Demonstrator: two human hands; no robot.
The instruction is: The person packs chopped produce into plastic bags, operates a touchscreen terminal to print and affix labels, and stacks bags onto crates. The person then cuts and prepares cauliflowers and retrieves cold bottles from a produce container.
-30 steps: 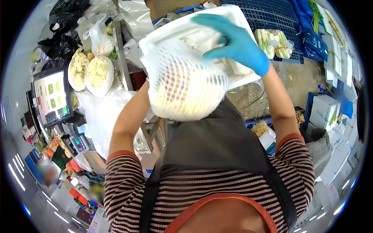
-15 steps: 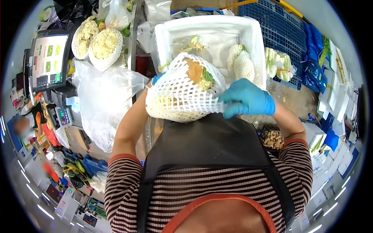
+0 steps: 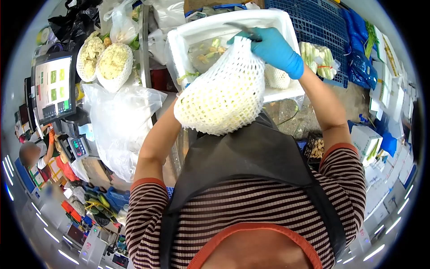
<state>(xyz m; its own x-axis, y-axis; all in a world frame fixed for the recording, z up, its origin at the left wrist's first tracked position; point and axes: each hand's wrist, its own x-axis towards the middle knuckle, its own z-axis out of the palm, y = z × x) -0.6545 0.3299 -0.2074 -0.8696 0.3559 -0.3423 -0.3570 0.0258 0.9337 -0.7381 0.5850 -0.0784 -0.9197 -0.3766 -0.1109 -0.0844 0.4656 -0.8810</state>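
Note:
A cauliflower in a white foam net (image 3: pixel 219 96) is held up in front of the dark apron. My right hand (image 3: pixel 275 48), in a blue glove, pinches the gathered top of the net and also holds a curved dark knife (image 3: pixel 242 28). Behind the net, my left hand is almost wholly hidden; only a bit of blue glove shows at its left edge. Just beyond is a white foam box (image 3: pixel 197 33) with leaf scraps (image 3: pixel 214 50) and another netted piece (image 3: pixel 277 77) inside.
Two netted cauliflowers (image 3: pixel 114 67) lie at the left by a plastic bag (image 3: pixel 123 130). A monitor (image 3: pixel 53 87) and a scale display (image 3: pixel 79 146) stand further left. Wrapped pale vegetables (image 3: pixel 318 60) rest beside a blue pallet (image 3: pixel 309 27). Another person (image 3: pixel 31 154) is at far left.
My right hand has moved up from the net's right side to its top, drawing the net upward. The netting now covers the opening where a brown patch and leaf showed.

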